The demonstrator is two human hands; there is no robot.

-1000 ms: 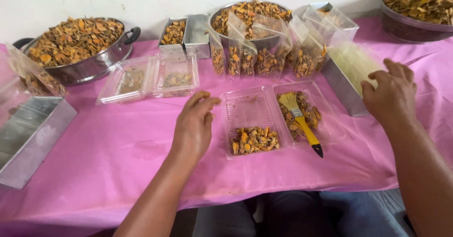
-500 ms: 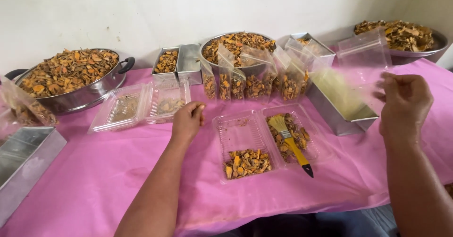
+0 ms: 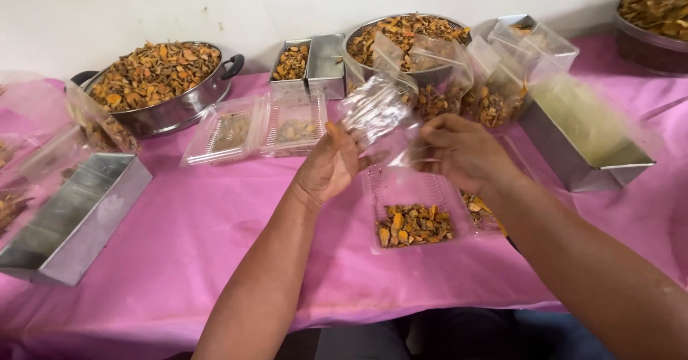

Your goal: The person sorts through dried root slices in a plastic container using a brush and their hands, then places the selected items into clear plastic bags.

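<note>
At the centre of the frame, the left hand (image 3: 331, 168) and right hand (image 3: 462, 150) pinch an empty clear plastic bag (image 3: 378, 112) between curled fingers. Just below it, an open clear tray (image 3: 414, 213) of orange-brown dried pieces sits on a pink tablecloth (image 3: 193, 238).

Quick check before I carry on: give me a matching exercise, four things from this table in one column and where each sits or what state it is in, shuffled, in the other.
Things:
1. clear plastic bag
2. large metal pot
3. empty metal tin
4. open clear tray

Places or states:
A. far left of the table, heaped with orange-brown pieces
B. held up between both hands
C. near left edge, nothing inside
D. under the hands, a small pile of pieces in it

Pairs: 1-B, 2-A, 3-C, 4-D
</note>
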